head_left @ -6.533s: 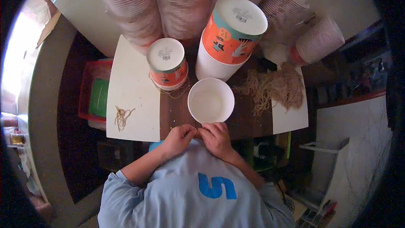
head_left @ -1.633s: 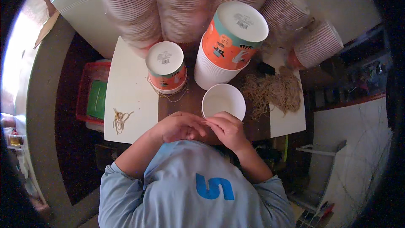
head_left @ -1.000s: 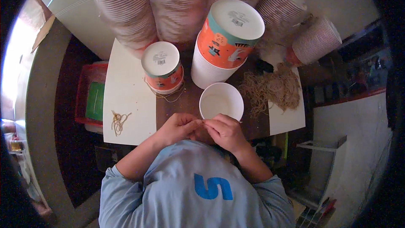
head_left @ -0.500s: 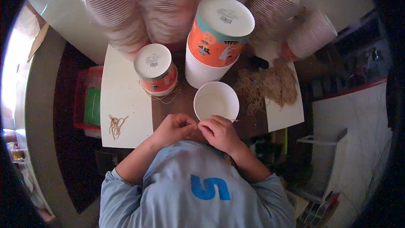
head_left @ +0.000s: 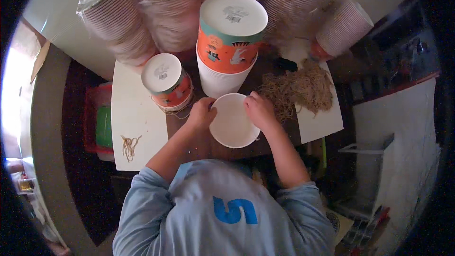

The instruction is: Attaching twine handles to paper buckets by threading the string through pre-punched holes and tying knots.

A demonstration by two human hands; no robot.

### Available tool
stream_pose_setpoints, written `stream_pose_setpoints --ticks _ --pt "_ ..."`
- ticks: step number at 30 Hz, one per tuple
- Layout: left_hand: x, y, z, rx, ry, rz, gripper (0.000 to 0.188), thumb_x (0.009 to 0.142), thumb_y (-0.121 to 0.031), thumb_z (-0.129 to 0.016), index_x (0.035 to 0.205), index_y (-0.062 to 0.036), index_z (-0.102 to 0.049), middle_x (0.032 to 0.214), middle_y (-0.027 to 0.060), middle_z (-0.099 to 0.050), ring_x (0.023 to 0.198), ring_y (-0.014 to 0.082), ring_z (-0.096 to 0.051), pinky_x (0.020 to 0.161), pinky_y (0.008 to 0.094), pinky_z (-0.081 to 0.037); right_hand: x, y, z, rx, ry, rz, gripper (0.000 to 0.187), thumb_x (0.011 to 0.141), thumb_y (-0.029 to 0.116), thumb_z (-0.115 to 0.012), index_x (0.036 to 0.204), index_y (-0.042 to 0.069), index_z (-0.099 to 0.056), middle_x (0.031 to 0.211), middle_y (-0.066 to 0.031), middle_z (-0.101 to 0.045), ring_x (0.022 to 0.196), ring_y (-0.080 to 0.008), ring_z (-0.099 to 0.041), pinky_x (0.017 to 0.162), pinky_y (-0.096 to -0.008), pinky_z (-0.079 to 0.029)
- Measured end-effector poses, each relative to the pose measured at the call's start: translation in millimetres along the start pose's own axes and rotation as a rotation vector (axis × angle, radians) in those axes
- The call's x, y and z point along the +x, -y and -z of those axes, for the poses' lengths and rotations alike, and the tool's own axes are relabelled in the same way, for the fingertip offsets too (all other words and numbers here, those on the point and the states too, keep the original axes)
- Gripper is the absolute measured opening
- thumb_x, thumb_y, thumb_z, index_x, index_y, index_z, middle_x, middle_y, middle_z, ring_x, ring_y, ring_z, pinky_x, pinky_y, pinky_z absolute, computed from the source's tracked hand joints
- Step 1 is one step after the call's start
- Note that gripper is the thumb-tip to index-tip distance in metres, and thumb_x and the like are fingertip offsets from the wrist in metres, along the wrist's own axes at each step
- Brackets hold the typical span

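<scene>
A white paper tub (head_left: 234,125) stands on the brown part of the table, its round mouth facing up toward me. My left hand (head_left: 201,114) is closed on the left side of its rim, and my right hand (head_left: 259,110) grips the far right side. A small light-coloured bit shows by the rim below my right hand; it is too small to name. Just beyond the tub rises a tall upside-down stack of white tubs (head_left: 225,78), topped by an orange and green printed one. A shorter upturned printed stack (head_left: 166,83), with thin cord around its base, sits left of it.
A tangled heap of brown fibre cord (head_left: 301,87) lies to the right, with a small black object (head_left: 286,64) behind it. A bunch of tan cord (head_left: 130,148) rests on the white left panel. Plastic-wrapped tub stacks (head_left: 166,14) line the back; a red crate (head_left: 97,114) is at left.
My hands were together in front of the tub, fingertips pinched close to each other. They have parted and moved forward onto its rim, and the tub's mouth has tipped toward me.
</scene>
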State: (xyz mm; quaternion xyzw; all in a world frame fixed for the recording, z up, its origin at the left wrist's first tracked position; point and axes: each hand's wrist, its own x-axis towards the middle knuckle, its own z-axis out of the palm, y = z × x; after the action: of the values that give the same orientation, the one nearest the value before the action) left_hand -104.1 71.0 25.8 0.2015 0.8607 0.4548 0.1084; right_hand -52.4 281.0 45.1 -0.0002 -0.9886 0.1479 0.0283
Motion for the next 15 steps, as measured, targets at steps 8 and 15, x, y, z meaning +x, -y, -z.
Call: stream_pose_setpoints --ticks 8,15 --pt "-27 -2 16 -0.347 0.073 0.099 0.024 0.08 -0.006 -0.057 0.103 0.0012 -0.059 0.086 0.0098 -0.064 0.076 0.0147 -0.059 0.068 0.0271 -0.048 -30 38 33 0.009 0.025 0.079 0.007 0.071 0.006 -0.053 0.075 0.001 -0.057 0.082 -0.0151 -0.055 0.077 -0.0315 -0.058 0.067 -0.0418 -0.048" --pt "-33 9 21 -0.579 0.232 0.188 0.02 0.084 -0.009 -0.057 0.102 -0.0014 -0.058 0.092 0.0044 -0.06 0.083 0.0119 -0.056 0.072 0.027 -0.047 -30 50 33 -0.007 0.082 0.021 0.011 0.078 0.01 -0.053 0.071 0.002 -0.056 0.08 -0.0153 -0.054 0.073 -0.0338 -0.058 0.064 -0.0439 -0.048"
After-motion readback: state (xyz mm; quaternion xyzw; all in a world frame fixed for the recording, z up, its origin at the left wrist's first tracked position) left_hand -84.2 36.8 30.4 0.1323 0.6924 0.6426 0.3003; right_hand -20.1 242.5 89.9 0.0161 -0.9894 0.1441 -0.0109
